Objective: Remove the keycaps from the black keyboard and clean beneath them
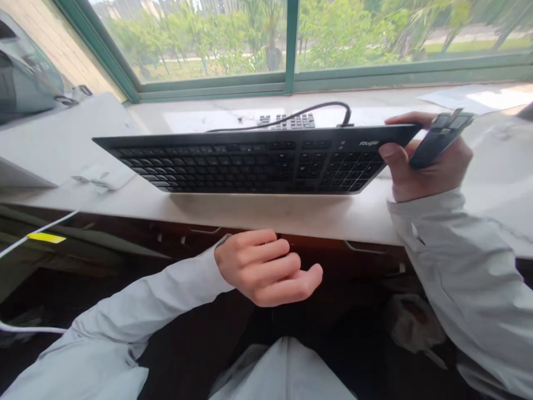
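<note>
A black computer keyboard point(254, 164) stands tilted on its long edge on the pale ledge, its keys facing me. My right hand point(437, 161) grips its upper right corner between thumb and fingers. The same hand also holds a dark grey, flat tool point(441, 139) with light metal-looking parts at its end; its exact kind is unclear. My left hand point(266, 269) hovers below the ledge's front edge, apart from the keyboard. Its fingers are loosely curled, the palm faces away, and no object shows in it. A black cable point(325, 105) loops behind the keyboard.
Behind the keyboard, several small dark keycaps point(291, 120) lie on the ledge point(270, 208). White papers point(474, 100) rest at the far right, a white board point(62, 139) at the left. A green-framed window point(292, 50) borders the back. Drawer handles point(364, 248) show below.
</note>
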